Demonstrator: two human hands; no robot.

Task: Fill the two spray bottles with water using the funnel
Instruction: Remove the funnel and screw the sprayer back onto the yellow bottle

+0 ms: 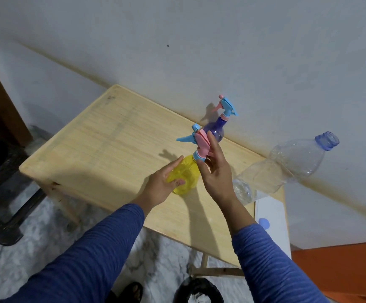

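The yellow bottle [185,176] stands on the wooden table [103,149] at the centre of the frame, its pink and blue spray head [196,141] on top with the blue trigger pointing left. The left hand [163,184] wraps the bottle's body from the left side: fingers curled round the far side, thumb pressed on the near face, so this grip is closed on the bottle. The right hand [216,171] is raised just right of the spray head. Its fingers are fairly straight and lie against the pink part of the head and the blue collar under it; whether they pinch the head or only touch it cannot be told. Both arms wear blue ribbed sleeves [90,248].

Just behind the yellow bottle, toward the wall [199,40], stands the purple bottle [216,130], with its own blue and pink spray head [227,106] on, clear of both hands.

At the right of the frame a large clear water bottle [287,167] stands on the table's right end with its blue neck open at the top. Below it a white sheet [274,215] lies on the table edge with a small blue cap [263,223] on it.

A grey marbled floor [35,248] shows under the table.
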